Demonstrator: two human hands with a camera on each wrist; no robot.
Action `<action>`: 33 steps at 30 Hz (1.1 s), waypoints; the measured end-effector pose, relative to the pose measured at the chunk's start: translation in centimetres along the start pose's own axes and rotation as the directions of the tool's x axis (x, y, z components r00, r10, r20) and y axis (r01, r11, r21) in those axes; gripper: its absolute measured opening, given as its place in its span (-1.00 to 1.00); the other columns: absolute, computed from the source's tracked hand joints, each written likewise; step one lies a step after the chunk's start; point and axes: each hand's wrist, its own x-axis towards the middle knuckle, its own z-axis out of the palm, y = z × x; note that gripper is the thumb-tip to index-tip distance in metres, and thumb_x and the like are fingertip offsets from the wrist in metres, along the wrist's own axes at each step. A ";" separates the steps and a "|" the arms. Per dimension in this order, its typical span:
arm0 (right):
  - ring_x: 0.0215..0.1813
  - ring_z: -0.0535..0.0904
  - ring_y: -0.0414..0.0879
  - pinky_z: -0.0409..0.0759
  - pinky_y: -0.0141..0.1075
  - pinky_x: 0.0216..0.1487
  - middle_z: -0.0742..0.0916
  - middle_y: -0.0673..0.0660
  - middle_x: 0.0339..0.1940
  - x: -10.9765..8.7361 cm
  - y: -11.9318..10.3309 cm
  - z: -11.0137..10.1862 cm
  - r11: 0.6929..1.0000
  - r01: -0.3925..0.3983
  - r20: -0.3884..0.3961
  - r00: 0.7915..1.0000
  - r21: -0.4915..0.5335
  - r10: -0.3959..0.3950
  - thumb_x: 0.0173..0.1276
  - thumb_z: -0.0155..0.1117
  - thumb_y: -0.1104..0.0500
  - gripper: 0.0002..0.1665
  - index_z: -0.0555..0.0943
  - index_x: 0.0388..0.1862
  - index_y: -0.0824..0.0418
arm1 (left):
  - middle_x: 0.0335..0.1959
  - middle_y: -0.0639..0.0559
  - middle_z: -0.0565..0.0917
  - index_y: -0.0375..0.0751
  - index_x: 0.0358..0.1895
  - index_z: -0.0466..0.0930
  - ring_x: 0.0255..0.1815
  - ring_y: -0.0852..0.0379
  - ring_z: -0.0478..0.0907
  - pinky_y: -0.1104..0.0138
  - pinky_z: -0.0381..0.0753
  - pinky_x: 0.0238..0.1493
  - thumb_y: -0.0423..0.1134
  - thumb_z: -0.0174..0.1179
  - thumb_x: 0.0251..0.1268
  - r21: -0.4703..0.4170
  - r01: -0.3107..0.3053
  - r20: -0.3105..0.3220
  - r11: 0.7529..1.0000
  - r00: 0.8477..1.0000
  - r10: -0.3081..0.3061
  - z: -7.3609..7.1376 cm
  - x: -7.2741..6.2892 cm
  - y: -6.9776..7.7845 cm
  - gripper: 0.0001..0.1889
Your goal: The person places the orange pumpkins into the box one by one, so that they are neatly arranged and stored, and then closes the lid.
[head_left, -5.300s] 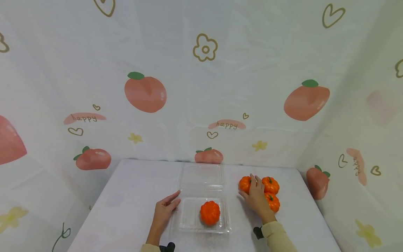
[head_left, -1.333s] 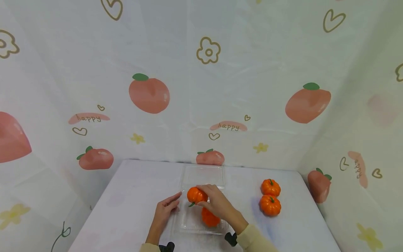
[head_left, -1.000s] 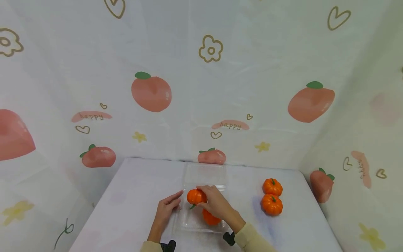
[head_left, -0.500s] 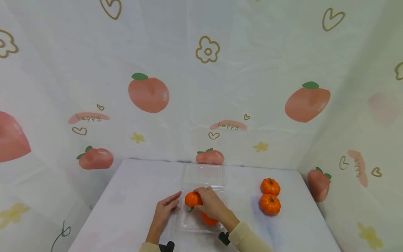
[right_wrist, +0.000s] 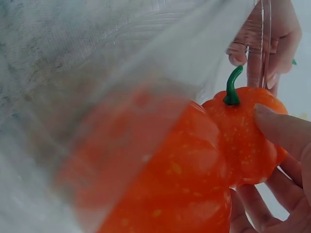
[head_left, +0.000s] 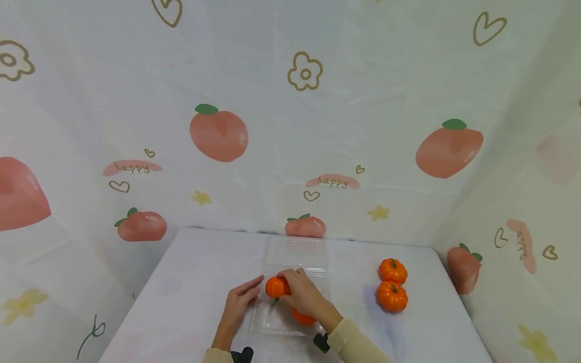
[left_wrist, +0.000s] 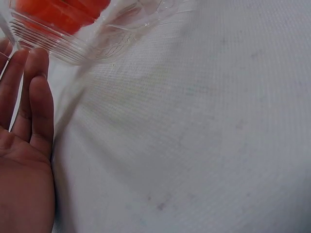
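A clear plastic clamshell box point(head_left: 274, 325) stands mid-table in the head view, its lid point(head_left: 295, 252) folded back. Inside, toward the right, sits a small orange pumpkin point(head_left: 303, 317), partly covered by my right hand point(head_left: 308, 297). That hand grips a second pumpkin point(right_wrist: 250, 131) between thumb and fingers, tipped so its green stem points toward me. This pumpkin is at the box's left part; whether it touches the bottom is unclear. My left hand point(head_left: 236, 305) has its fingers point(left_wrist: 41, 97) extended against the box's left side.
Two more orange pumpkins, a rear one point(head_left: 393, 270) and a front one point(head_left: 392, 296), touch each other on the right of the white-covered table point(head_left: 199, 272). A patterned white cloth point(head_left: 254, 126) hangs behind and at both sides.
My right hand has taken one pumpkin from the group of three and carried it left over the box. Lately it has shifted slightly left and lower. The left hand has stayed at the box.
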 end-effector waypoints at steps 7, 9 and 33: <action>0.09 0.47 -0.11 0.66 -0.16 0.23 0.69 0.00 0.19 0.2 -0.1 0.2 0.999 -0.035 0.015 0.999 0.035 0.034 0.27 0.53 0.07 -0.37 0.52 0.29 0.08 | 0.26 -0.09 0.69 -0.19 0.23 0.67 -0.08 0.40 0.66 0.53 0.69 -0.12 -0.15 0.35 0.35 0.000 -0.006 -0.001 1.000 1.000 0.006 0.0 -0.1 -0.1 -0.58; 0.09 0.47 -0.12 0.66 -0.16 0.23 0.69 0.00 0.20 0.2 -0.2 0.2 0.999 -0.039 0.026 0.999 0.037 0.038 0.29 0.51 0.05 -0.40 0.54 0.28 0.07 | 0.26 -0.11 0.69 -0.22 0.23 0.67 -0.08 0.42 0.66 0.53 0.68 -0.13 -0.17 0.34 0.35 -0.001 -0.012 -0.002 1.000 1.000 0.012 0.1 -0.1 -0.1 -0.58; 0.02 0.45 -0.15 0.67 -0.24 0.17 0.63 -0.01 0.04 0.3 0.0 -0.2 1.000 -0.003 0.111 0.994 -0.010 0.004 0.31 0.49 0.02 -0.52 0.53 0.13 0.06 | 0.26 -0.08 0.69 -0.22 0.24 0.66 0.00 0.51 0.65 0.52 0.69 -0.11 -0.15 0.35 0.34 -0.007 0.006 -0.008 1.000 1.000 -0.006 0.0 0.0 0.0 -0.56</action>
